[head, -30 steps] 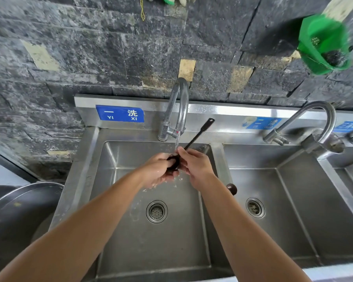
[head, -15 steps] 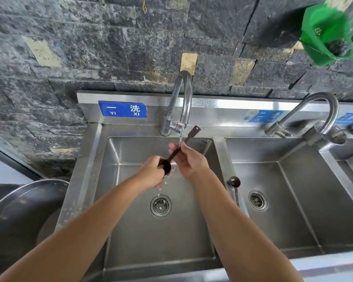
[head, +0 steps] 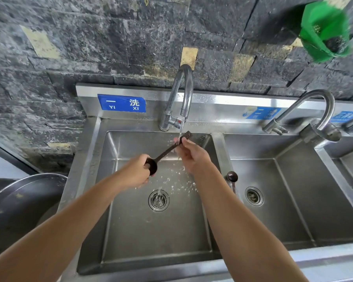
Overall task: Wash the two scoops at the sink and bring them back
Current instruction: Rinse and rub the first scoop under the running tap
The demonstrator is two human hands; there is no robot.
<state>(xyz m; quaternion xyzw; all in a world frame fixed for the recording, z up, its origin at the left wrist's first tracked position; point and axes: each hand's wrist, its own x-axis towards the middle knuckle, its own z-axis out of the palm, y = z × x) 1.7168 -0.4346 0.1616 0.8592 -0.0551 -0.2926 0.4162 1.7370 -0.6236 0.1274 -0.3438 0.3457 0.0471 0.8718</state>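
A dark long-handled scoop [head: 166, 152] is held across the left sink basin [head: 130, 231] under the running faucet [head: 182, 92]. My left hand [head: 138, 173] grips its round bowl end. My right hand [head: 191, 154] pinches the handle near its far tip, where the water stream lands and splashes. A second dark scoop [head: 232, 178] lies on the divider between the left and middle basins, bowl toward the wall, its handle partly hidden behind my right forearm.
A second faucet [head: 314, 106] arches over the middle basin [head: 283, 210], with a third basin at the far right. A green plastic container [head: 325, 29] hangs on the stone wall upper right. A large round metal pan [head: 18, 200] sits left of the sink.
My hands have slid apart along the scoop: the left has moved down-left with the bowl, the right has gone up to the handle tip under the water. The view has shifted slightly.
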